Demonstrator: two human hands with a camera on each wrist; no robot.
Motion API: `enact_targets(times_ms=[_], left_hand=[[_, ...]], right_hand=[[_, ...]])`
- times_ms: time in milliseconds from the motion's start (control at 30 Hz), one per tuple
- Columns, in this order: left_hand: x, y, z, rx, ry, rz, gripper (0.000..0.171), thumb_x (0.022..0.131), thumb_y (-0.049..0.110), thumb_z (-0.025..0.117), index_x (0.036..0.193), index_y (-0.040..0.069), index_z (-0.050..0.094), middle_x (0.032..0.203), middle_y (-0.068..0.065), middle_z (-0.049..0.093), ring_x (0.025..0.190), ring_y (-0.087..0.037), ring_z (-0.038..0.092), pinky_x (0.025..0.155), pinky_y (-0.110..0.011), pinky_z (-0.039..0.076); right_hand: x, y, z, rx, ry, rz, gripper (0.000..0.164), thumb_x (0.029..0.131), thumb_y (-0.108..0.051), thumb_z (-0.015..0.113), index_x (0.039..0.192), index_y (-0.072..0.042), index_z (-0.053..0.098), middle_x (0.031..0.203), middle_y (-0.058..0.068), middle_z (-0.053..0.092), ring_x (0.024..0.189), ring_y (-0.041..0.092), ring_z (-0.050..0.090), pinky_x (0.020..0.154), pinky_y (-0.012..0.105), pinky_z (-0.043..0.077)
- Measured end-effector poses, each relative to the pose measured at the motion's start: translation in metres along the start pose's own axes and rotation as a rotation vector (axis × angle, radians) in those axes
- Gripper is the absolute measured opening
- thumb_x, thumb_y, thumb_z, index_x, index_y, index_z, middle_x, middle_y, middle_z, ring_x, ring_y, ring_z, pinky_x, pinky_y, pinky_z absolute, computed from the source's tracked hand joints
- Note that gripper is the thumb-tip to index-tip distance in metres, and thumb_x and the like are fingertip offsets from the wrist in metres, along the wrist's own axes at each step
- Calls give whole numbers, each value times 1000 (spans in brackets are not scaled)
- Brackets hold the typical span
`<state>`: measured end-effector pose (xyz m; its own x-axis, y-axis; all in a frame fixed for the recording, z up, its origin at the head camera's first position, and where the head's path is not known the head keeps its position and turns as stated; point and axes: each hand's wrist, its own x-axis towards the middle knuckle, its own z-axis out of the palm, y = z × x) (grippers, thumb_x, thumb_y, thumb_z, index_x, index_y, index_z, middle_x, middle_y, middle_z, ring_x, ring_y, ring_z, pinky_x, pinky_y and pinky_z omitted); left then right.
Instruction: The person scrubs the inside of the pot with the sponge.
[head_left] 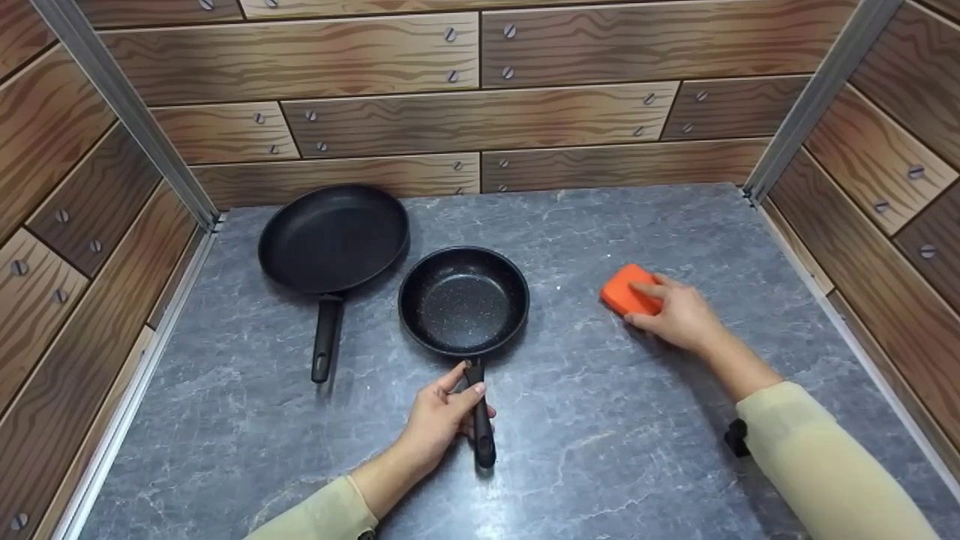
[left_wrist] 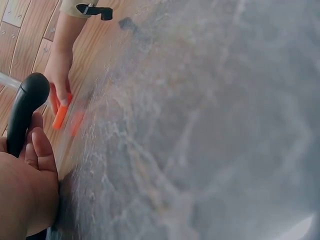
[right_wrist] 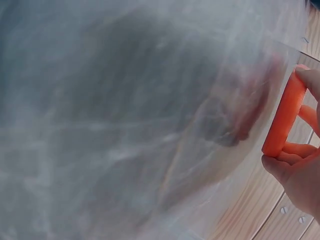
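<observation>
A small black frying pan (head_left: 463, 307) with a speckled inside stands near the middle of the grey table. My left hand (head_left: 436, 420) grips its black handle (head_left: 485, 442) close to the pan body, thumb on top and fingers underneath. To the right, my right hand (head_left: 686, 316) holds an orange sponge (head_left: 624, 289), a rounded block. The right wrist view shows the sponge (right_wrist: 286, 112) pinched between thumb and fingertips at its edges. In the left wrist view the handle's end (left_wrist: 35, 90) rises past the curled left fingers (left_wrist: 44, 150).
A larger black frying pan (head_left: 334, 240) stands at the back left, its handle (head_left: 325, 349) pointing toward me. Wood-patterned walls (head_left: 382, 56) with metal corner rails (head_left: 814, 105) enclose the marbled grey table (head_left: 600, 465). Small white specks (head_left: 558, 287) lie between the small pan and the sponge.
</observation>
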<state>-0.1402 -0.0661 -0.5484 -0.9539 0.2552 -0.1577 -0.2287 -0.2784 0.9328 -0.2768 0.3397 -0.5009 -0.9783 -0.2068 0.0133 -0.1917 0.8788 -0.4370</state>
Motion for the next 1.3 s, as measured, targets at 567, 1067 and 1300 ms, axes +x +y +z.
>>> enact_targets(times_ms=[567,1067,1300], left_hand=[[0,0,0,15,10,-12,77,104,13,69,165,-4,25,84,-19,77,58,-15,71,54,-26,59],[1,-2,-1,16,10,-2,77,104,13,69,165,-4,25,83,-19,77,58,-15,71,52,-26,58],[1,-2,-1,18,12,-7,77,103,13,69,165,-4,26,84,-20,77,58,-16,71,52,-25,58]], right_hand=[[17,-42,-6,1,46,-86,64,94,-37,82,148,-7,63,159,35,39,141,60,42,115,70,38],[44,-115,0,-38,85,-239,63,88,-36,86,143,-10,68,158,29,46,138,51,52,113,60,46],[59,-152,15,-52,22,-263,66,89,-41,84,147,-16,65,162,26,42,143,49,47,118,59,41]])
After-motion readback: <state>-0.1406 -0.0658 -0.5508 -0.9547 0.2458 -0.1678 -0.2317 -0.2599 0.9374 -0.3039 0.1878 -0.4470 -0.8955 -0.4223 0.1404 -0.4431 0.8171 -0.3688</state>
